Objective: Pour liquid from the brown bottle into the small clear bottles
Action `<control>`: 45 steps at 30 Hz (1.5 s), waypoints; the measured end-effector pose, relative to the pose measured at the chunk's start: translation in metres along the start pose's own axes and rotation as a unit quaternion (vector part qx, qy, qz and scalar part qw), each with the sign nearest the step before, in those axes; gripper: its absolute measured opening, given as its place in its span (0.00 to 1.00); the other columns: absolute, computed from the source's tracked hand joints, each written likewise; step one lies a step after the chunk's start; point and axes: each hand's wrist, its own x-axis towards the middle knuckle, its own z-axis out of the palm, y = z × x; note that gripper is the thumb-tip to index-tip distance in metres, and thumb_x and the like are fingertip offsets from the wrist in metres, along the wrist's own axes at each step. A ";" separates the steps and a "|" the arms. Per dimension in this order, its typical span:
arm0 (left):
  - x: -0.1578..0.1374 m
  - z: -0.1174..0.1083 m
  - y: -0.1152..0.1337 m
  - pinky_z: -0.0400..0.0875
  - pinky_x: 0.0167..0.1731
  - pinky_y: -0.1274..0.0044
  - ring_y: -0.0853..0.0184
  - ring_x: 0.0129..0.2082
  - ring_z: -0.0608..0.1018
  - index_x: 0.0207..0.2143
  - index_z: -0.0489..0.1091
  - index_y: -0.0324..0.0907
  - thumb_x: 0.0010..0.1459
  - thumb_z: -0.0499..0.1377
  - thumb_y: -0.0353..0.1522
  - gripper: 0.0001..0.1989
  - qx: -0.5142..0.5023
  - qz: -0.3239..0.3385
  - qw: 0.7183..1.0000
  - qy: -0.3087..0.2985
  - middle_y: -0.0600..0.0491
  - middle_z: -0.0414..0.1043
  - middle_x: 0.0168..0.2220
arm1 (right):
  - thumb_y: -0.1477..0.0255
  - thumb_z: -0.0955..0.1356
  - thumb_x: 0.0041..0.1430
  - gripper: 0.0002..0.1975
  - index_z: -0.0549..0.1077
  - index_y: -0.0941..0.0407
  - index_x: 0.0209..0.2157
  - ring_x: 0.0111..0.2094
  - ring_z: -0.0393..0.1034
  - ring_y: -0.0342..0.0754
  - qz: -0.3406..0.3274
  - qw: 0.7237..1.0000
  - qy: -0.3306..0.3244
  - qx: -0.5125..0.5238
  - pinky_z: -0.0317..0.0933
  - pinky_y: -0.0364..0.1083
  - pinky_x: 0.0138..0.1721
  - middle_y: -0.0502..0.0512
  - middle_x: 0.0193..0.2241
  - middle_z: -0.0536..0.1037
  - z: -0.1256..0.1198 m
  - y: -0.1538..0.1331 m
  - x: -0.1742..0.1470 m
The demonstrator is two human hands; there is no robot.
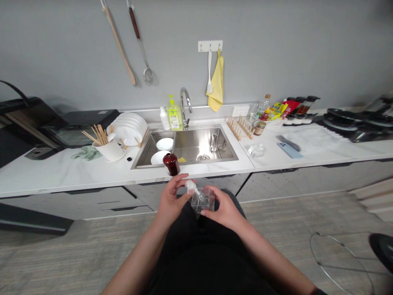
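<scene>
My left hand [175, 197] grips a white pump head [190, 186] between thumb and fingers, its thin stem slanting down toward a clear container. That clear square container [207, 201] is held by my right hand [225, 207], fingers around its far side and thumb on the near side. Both hands are in front of the counter edge, above my lap. Whether the stem is inside the container or in front of it, I cannot tell. On the counter edge just beyond my left hand stands a dark red-brown bottle [171, 164] with no pump on it.
Behind the bottle lies the steel sink [190, 141] with white bowls [165, 144] in its left part. A chopstick holder [109, 150] and plates [127, 129] stand left. Right are a wooden rack [241, 128], a phone [290, 150] and a basket of condiments [272, 122].
</scene>
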 end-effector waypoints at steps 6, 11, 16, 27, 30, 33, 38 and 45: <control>-0.001 -0.001 0.000 0.79 0.61 0.64 0.55 0.53 0.89 0.59 0.78 0.45 0.59 0.79 0.39 0.28 -0.005 -0.007 1.000 0.019 0.46 0.89 0.46 | 0.71 0.83 0.52 0.40 0.74 0.49 0.66 0.56 0.84 0.61 0.004 1.000 -0.004 -0.006 0.77 0.62 0.62 0.60 0.61 0.85 -0.002 -0.003 0.001; 0.000 -0.004 -0.004 0.80 0.59 0.65 0.57 0.49 0.89 0.58 0.79 0.45 0.58 0.79 0.39 0.28 0.002 -0.005 1.000 0.031 0.47 0.89 0.45 | 0.71 0.83 0.52 0.41 0.73 0.49 0.66 0.53 0.85 0.59 0.009 1.000 -0.013 -0.023 0.78 0.62 0.61 0.61 0.62 0.84 -0.002 -0.002 0.003; 0.000 -0.006 -0.009 0.80 0.58 0.66 0.59 0.48 0.88 0.58 0.79 0.46 0.59 0.79 0.40 0.27 -0.010 -0.015 0.999 0.033 0.47 0.89 0.48 | 0.70 0.82 0.52 0.41 0.74 0.49 0.67 0.52 0.84 0.59 0.005 0.999 -0.012 -0.035 0.79 0.61 0.58 0.60 0.61 0.84 -0.001 -0.001 0.006; -0.002 -0.013 -0.014 0.80 0.58 0.66 0.59 0.49 0.87 0.62 0.80 0.47 0.60 0.78 0.41 0.29 0.018 -0.011 0.998 0.064 0.46 0.88 0.52 | 0.71 0.82 0.52 0.40 0.74 0.48 0.67 0.50 0.84 0.60 0.010 0.999 -0.014 -0.051 0.77 0.62 0.59 0.60 0.60 0.85 0.002 0.001 0.011; -0.002 -0.025 -0.010 0.80 0.56 0.67 0.58 0.49 0.86 0.60 0.83 0.48 0.60 0.78 0.39 0.26 0.088 -0.003 0.995 0.054 0.46 0.88 0.51 | 0.71 0.82 0.52 0.40 0.74 0.48 0.67 0.54 0.84 0.61 0.004 0.998 -0.001 -0.069 0.76 0.63 0.62 0.60 0.61 0.84 0.001 0.003 0.011; -0.003 -0.037 -0.005 0.80 0.53 0.69 0.58 0.48 0.86 0.55 0.85 0.47 0.62 0.76 0.38 0.20 0.118 0.007 0.992 0.042 0.46 0.87 0.51 | 0.71 0.82 0.53 0.41 0.73 0.48 0.68 0.58 0.83 0.62 -0.008 0.997 0.018 -0.079 0.75 0.64 0.64 0.61 0.63 0.83 0.001 0.006 0.012; -0.001 -0.051 -0.005 0.80 0.50 0.69 0.58 0.45 0.85 0.48 0.85 0.45 0.59 0.78 0.39 0.16 0.078 -0.010 0.995 0.065 0.46 0.87 0.48 | 0.69 0.82 0.56 0.41 0.72 0.48 0.70 0.60 0.82 0.64 -0.004 0.996 0.036 -0.080 0.75 0.66 0.65 0.62 0.64 0.82 0.003 0.011 0.013; -0.003 -0.097 -0.016 0.80 0.49 0.70 0.62 0.43 0.84 0.39 0.78 0.43 0.51 0.81 0.39 0.19 -0.020 -0.025 0.984 0.174 0.50 0.84 0.43 | 0.69 0.80 0.60 0.38 0.69 0.47 0.69 0.67 0.76 0.62 -0.024 0.997 0.063 -0.031 0.74 0.62 0.68 0.63 0.70 0.74 -0.001 0.033 0.012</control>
